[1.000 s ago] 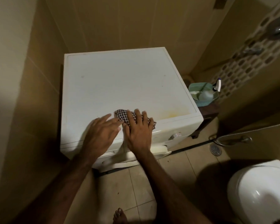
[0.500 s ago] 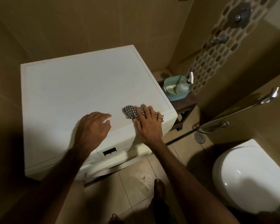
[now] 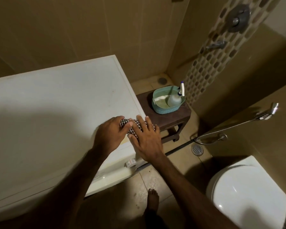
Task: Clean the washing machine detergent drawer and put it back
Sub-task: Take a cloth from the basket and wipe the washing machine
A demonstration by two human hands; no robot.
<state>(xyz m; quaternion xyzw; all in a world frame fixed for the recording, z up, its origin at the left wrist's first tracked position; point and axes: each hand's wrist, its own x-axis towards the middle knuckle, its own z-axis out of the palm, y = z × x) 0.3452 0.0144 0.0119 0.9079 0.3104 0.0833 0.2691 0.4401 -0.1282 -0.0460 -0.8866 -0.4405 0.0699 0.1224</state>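
Two bare hands meet on a checked cloth (image 3: 135,125) at the front right corner of the white washing machine (image 3: 56,103). Right hand (image 3: 146,139) lies flat on the cloth with straight, spread fingers pressing it onto the machine's top. Left hand (image 3: 111,133) comes in from the left, and its fingers curl round the cloth's left end, gripping it. Below the hands, on the machine's front, a pale edge with a small label shows; whether that is the detergent drawer, or whether the drawer sits in its slot, I cannot tell. Just to the right of the machine stands a dark brown stool (image 3: 170,116), and on it a teal basket (image 3: 163,108) holding a spray bottle (image 3: 175,98). A white toilet (image 3: 248,192) fills the lower right corner, with a floor drain (image 3: 197,149) between it and the stool. One bare foot (image 3: 153,199) rests on the tiled floor in front of the machine.
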